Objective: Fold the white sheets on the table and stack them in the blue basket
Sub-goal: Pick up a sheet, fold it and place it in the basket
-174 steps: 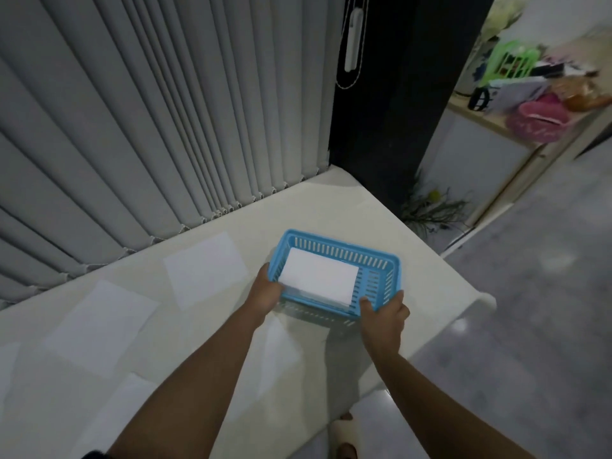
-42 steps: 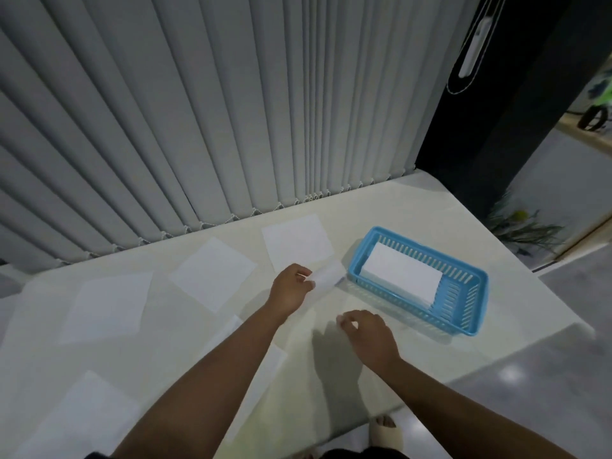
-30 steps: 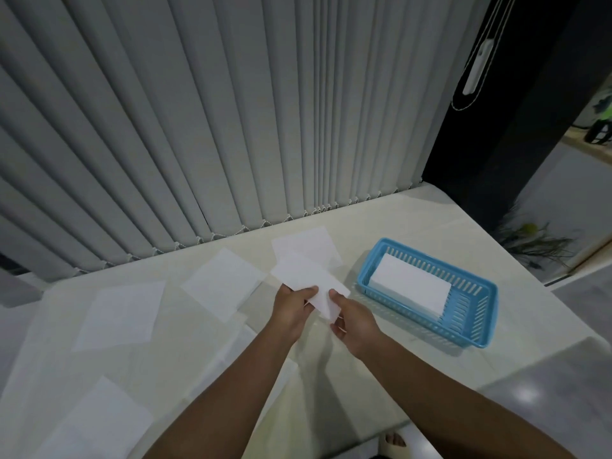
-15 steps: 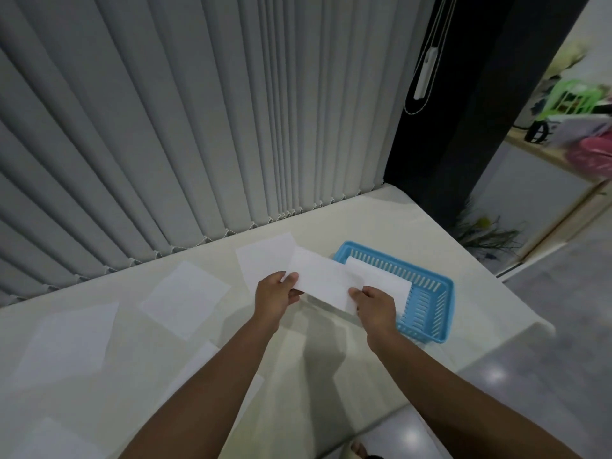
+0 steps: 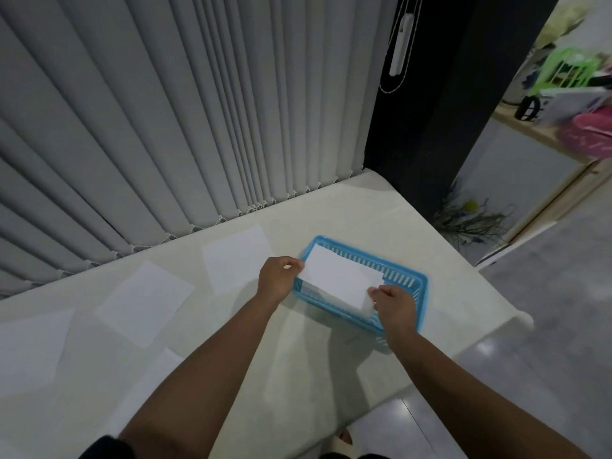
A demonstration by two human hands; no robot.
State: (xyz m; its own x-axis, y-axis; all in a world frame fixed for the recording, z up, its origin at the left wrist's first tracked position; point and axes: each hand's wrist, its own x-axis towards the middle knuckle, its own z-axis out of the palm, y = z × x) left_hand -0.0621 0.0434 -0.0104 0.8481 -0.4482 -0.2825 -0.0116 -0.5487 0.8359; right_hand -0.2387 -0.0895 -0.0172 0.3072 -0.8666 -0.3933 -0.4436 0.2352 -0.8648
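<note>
A folded white sheet [image 5: 337,276] hangs just over the blue basket [image 5: 412,281] on the cream table [image 5: 298,352]. My left hand [image 5: 278,279] pinches its left end at the basket's left rim. My right hand [image 5: 394,304] pinches its near right corner over the basket's front wall. Beneath the sheet, more folded white paper [image 5: 366,309] lies inside the basket. Flat unfolded sheets lie to the left: one [image 5: 233,256] beside the basket, another [image 5: 144,303] further left, a third [image 5: 29,349] at the left edge.
Grey vertical blinds [image 5: 165,127] hang along the table's far side. The table's right edge drops to a grey floor [image 5: 546,342]. A dark pillar [image 5: 430,111] stands behind the corner. Another sheet [image 5: 149,385] lies partly under my left forearm.
Both hands carried the folded sheet to the right and lowered it from in front of the basket to over the basket. The view swung right as well.
</note>
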